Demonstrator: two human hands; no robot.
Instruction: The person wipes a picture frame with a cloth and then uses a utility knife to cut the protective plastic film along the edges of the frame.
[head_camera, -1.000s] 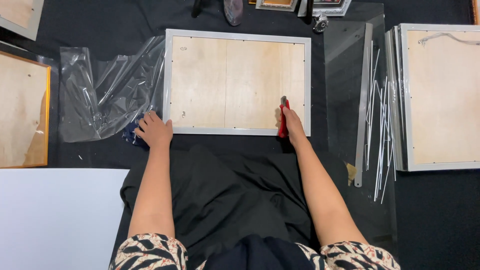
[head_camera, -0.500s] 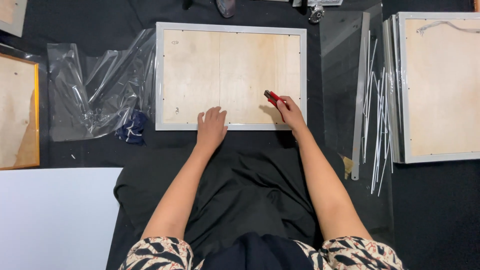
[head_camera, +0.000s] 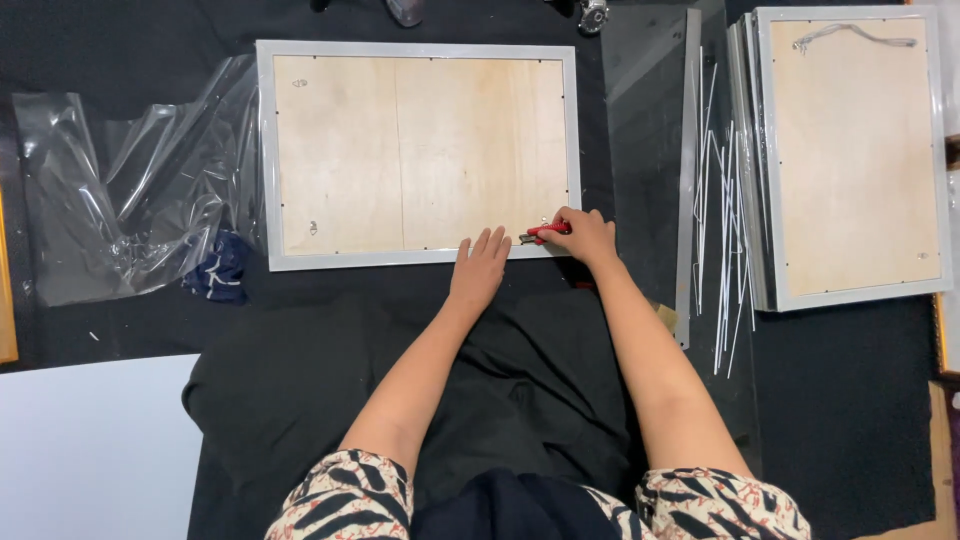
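A picture frame (head_camera: 420, 50) lies face down on black cloth, grey rim around a pale wooden backing board (head_camera: 420, 150). My right hand (head_camera: 582, 236) grips a small red-handled tool (head_camera: 545, 232) with its dark tip pointing left along the frame's near right edge. My left hand (head_camera: 480, 270) rests flat with fingers spread on the frame's near rim, just left of the tool's tip.
Crumpled clear plastic wrap (head_camera: 130, 190) and a dark blue cloth (head_camera: 222, 270) lie left of the frame. A glass pane (head_camera: 650, 130), thin metal strips (head_camera: 722, 220) and a second face-down frame (head_camera: 855, 150) lie to the right. A white sheet (head_camera: 90, 450) is at near left.
My left hand moved from the frame's near left corner rightward to beside my right hand. The right hand turned the red tool from upright to lying along the near edge.
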